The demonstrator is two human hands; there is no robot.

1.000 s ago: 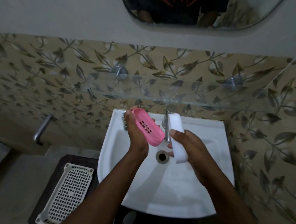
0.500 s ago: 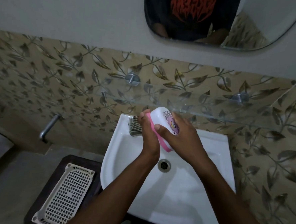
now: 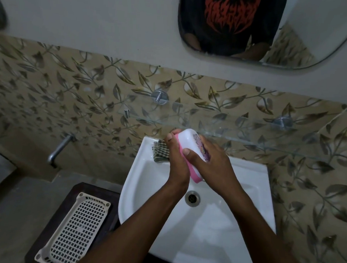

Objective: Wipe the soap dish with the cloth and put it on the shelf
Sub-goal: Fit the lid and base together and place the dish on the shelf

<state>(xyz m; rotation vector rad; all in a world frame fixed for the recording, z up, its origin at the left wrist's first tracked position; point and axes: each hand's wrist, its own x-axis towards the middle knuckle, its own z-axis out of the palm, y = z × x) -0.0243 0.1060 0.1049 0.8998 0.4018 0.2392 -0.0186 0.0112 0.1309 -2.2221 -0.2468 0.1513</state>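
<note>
The soap dish [image 3: 190, 141] has a pink base and a white lid with a purple print, and the two parts are pressed together. It is held tilted above the back of the white sink [image 3: 213, 231]. My left hand [image 3: 175, 159] grips the pink base from the left. My right hand [image 3: 214, 164] covers the white lid from the right. A dark checked cloth [image 3: 160, 152] lies on the sink's back left corner, just behind my left hand. The glass shelf [image 3: 249, 137] runs along the tiled wall right above the dish.
The sink drain [image 3: 192, 197] lies below my hands. A white perforated basket [image 3: 75, 227] rests on a dark stand left of the sink. A metal spout [image 3: 59, 148] juts from the left wall. A mirror [image 3: 295, 43] hangs above the shelf.
A second ago my left hand held the pink base and my right hand the white lid apart. Now lid and base are joined between both hands, slightly higher.
</note>
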